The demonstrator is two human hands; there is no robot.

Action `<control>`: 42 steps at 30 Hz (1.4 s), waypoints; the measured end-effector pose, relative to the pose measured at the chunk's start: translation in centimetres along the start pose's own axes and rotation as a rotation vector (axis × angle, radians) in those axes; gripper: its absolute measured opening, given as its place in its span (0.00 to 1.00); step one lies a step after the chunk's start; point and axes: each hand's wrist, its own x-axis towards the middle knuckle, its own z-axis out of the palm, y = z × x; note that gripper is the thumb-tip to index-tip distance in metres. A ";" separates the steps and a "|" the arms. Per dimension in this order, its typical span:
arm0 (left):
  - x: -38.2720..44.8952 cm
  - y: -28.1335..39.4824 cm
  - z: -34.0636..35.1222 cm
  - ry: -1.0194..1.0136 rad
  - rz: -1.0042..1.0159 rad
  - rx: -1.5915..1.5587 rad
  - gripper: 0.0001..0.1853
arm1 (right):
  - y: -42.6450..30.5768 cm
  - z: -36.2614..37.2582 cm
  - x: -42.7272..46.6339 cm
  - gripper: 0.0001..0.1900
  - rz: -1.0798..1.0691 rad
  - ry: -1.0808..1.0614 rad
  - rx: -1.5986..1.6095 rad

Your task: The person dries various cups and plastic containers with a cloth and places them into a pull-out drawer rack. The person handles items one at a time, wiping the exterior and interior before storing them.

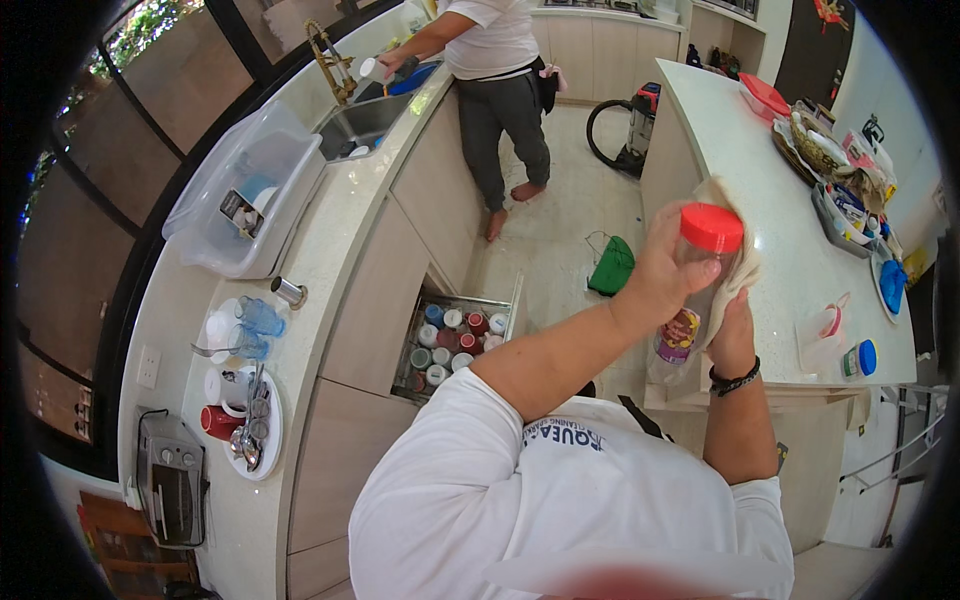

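A clear plastic jar [701, 292] with a red screw lid [711, 227] is held up in front of me, tilted. It bears a purple and yellow label [678, 336]. My left hand [667, 251] wraps around the jar just under the lid, thumb across its front. On the jar's right side, my right hand [731, 337] presses a cream cloth [739, 262] against the wall; the cloth partly hides those fingers. Below and to the left, an open drawer [517, 304] holds several lidded jars [452, 341].
Another person [491, 45] stands at the sink [375, 120] holding a white container [373, 70]. A plastic bin [300, 187], glasses [259, 316] and a plate [266, 450] with cutlery occupy the left counter. A green bag [613, 266] and vacuum cleaner [640, 131] are on the floor. A blue-lidded jar [860, 358] stands on the right counter.
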 end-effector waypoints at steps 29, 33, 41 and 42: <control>-8.5 -0.4 -18.1 0.323 -0.199 0.501 0.39 | 6.0 -7.0 -1.7 0.20 0.222 0.100 -1.059; -14.2 -0.9 -26.6 0.544 -0.346 0.787 0.41 | 8.1 -10.0 -1.5 0.25 0.184 -0.103 -1.592; -24.9 -6.3 -38.1 0.693 -0.607 1.274 0.43 | 12.0 -12.8 -3.1 0.32 0.198 -0.283 -1.937; -25.9 -7.5 -39.4 0.702 -0.676 1.303 0.42 | 12.3 -13.1 -3.1 0.32 0.146 -0.253 -1.895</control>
